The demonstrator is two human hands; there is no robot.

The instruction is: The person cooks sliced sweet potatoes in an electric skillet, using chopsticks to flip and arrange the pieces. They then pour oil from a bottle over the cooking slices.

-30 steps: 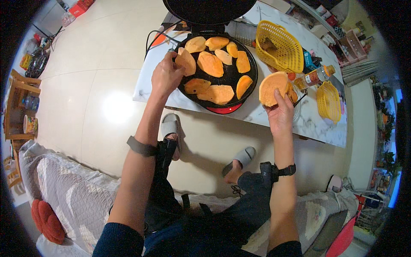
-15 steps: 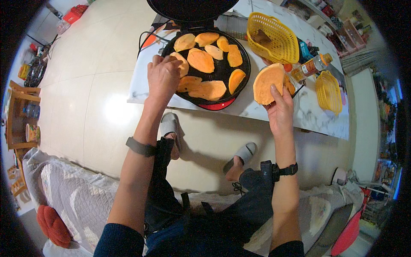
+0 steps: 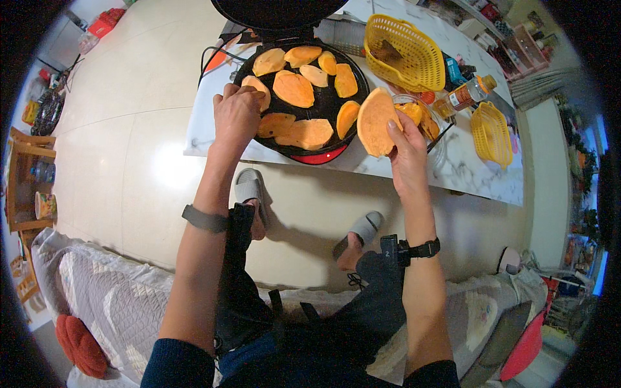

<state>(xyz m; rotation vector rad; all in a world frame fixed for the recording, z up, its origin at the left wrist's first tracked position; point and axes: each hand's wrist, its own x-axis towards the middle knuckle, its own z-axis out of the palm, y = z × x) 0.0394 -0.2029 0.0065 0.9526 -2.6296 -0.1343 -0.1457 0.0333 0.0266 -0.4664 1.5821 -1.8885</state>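
Note:
An open round black electric griddle (image 3: 328, 97) holds several orange sweet potato slices (image 3: 294, 88) laid flat and apart or slightly overlapping. At its left rim my left hand (image 3: 237, 118) is closed, fingertips bent onto a pale sweet potato slice (image 3: 257, 89) that they partly cover. My right hand (image 3: 409, 155) grips a large sweet potato slice (image 3: 374, 121) upright by its right edge, thumb on the near face, just off the griddle's right rim. Behind that hand, a bowl with more orange slices (image 3: 428, 123) is partly hidden.
On the marble-patterned table (image 3: 475, 171) stand a large yellow basket (image 3: 414, 71), a smaller yellow basket (image 3: 490, 134) and an oil bottle (image 3: 462, 97). The griddle's raised black lid (image 3: 278, 13) is at the back. A cable (image 3: 213, 53) runs along the left side.
My right hand has brought the large slice left, closer to the griddle, uncovering more of the bowl. My left hand stays at the griddle's left rim. The whole view has shifted slightly.

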